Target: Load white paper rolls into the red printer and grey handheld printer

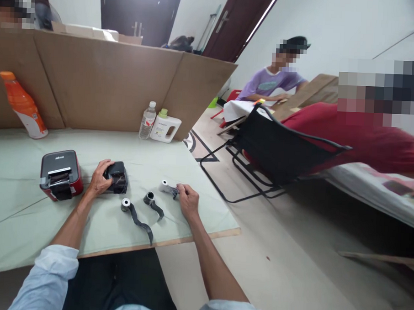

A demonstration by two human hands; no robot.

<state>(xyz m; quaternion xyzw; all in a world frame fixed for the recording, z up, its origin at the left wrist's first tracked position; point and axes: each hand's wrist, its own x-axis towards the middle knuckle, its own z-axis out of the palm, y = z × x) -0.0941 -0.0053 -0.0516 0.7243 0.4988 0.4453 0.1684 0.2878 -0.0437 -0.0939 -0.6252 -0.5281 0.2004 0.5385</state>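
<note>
Both forearms are bare from the elbow down. The left hand [99, 180] and right hand [188, 201] wear no gloves, rings or watch that can be made out. The sleeves [47, 276] are pale blue, of light shirt cloth, pushed or rolled up to the elbows (folds bunch at each cuff). Dark trousers [119, 283] cover the lap.

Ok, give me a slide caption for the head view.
Left hand holds a black cartridge; right hand pinches a ribbon roll on the table.
</note>
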